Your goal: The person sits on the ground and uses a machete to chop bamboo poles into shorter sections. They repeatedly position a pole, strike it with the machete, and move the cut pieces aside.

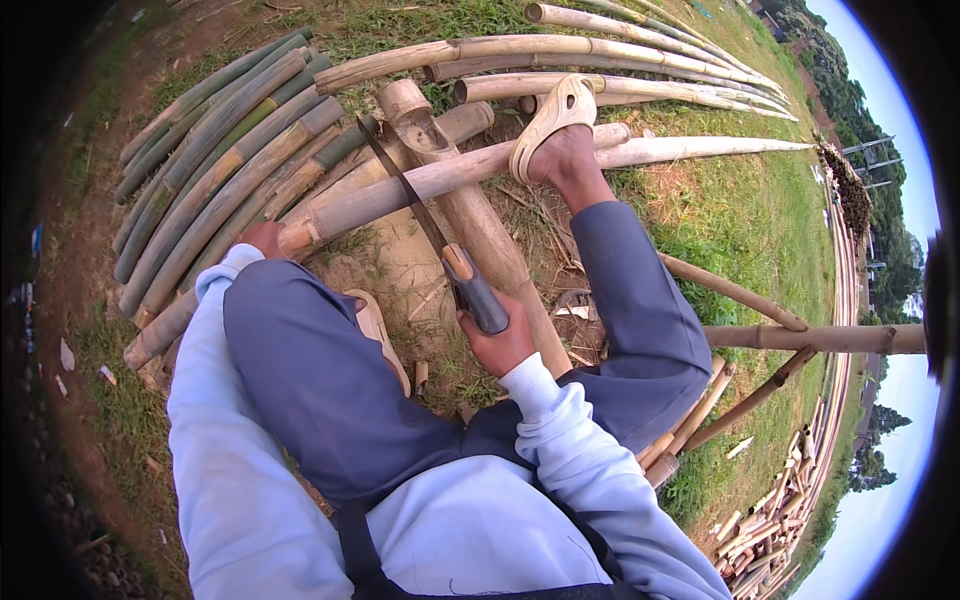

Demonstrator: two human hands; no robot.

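Observation:
My right hand (497, 338) is wrapped round the wood-and-dark handle of a handsaw (425, 215). Its long dark blade lies across a pale bamboo pole (440, 178), pointing up and left. At the pole's left end, beside my knee, my left hand (262, 238) grips it; the knee and sleeve hide part of that hand. My right foot, in a beige clog (556, 110), presses on the pole farther right. Under the pole runs a thick bamboo log (480, 235) with a notched, hollowed top end.
Cut green and tan bamboo lengths (215, 150) lie side by side at the left. Long bamboo poles (620, 50) stretch away at the far right. A bamboo frame (810, 338) stands right of my knee, with a heap of short pieces (765, 530) beyond it on the grass.

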